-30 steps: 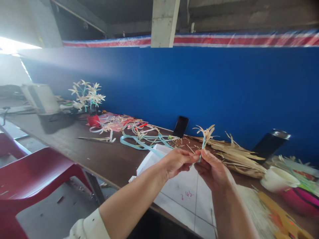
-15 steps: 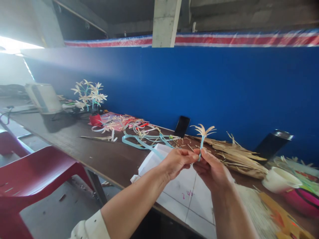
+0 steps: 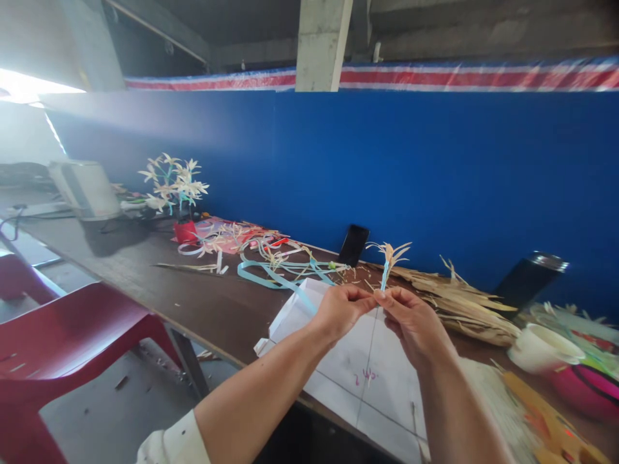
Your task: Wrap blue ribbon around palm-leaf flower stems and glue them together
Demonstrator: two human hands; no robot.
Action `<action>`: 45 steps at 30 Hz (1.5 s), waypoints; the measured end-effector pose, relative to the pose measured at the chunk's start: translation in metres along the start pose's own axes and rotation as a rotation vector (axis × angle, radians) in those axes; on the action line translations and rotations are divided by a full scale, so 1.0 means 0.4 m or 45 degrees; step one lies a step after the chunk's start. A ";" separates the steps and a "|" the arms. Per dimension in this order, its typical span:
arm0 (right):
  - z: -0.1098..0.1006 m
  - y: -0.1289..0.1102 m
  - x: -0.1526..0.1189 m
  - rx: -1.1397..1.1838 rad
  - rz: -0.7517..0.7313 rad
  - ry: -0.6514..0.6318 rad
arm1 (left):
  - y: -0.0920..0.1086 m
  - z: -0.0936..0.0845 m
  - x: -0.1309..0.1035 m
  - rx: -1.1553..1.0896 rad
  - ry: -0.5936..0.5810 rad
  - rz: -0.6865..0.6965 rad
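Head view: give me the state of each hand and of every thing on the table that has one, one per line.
Left hand: pinched shut on the flower stem.
Right hand: pinched shut on the same stem.
Flower: upright, petals spread, above the fingers.
Ribbon: loose, lying in loops.
Phone: leaning on the wall, screen dark.
Cup: tipped sideways.
Bouquet: standing in a red pot.

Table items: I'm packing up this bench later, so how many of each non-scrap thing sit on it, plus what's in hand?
Straw flower pinched between left hand and right hand: 1
Flower arrangement in red pot: 1
Black phone: 1
Black tumbler: 1
White cup: 1
White box: 1
Total: 6
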State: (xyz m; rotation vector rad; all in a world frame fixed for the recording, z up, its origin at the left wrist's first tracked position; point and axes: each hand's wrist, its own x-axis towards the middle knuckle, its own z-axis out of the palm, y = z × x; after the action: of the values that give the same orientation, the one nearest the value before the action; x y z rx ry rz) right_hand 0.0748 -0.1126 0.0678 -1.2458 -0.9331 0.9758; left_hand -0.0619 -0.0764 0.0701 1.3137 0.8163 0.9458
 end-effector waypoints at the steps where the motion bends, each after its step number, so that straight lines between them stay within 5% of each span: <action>1: 0.001 0.000 0.001 -0.018 -0.012 0.011 | 0.001 -0.001 -0.001 0.012 -0.007 -0.005; 22: 0.018 -0.033 -0.034 0.327 0.040 -0.223 | 0.016 -0.047 -0.017 -0.311 -0.435 -0.022; 45: -0.002 -0.027 -0.028 0.220 -0.049 -0.249 | 0.066 -0.055 -0.019 0.408 -0.295 0.266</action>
State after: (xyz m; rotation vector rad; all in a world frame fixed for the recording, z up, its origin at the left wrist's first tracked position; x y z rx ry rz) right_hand 0.0727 -0.1241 0.0783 -0.9973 -0.9978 1.1375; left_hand -0.0877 -0.0738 0.0938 1.7789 0.6771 0.8251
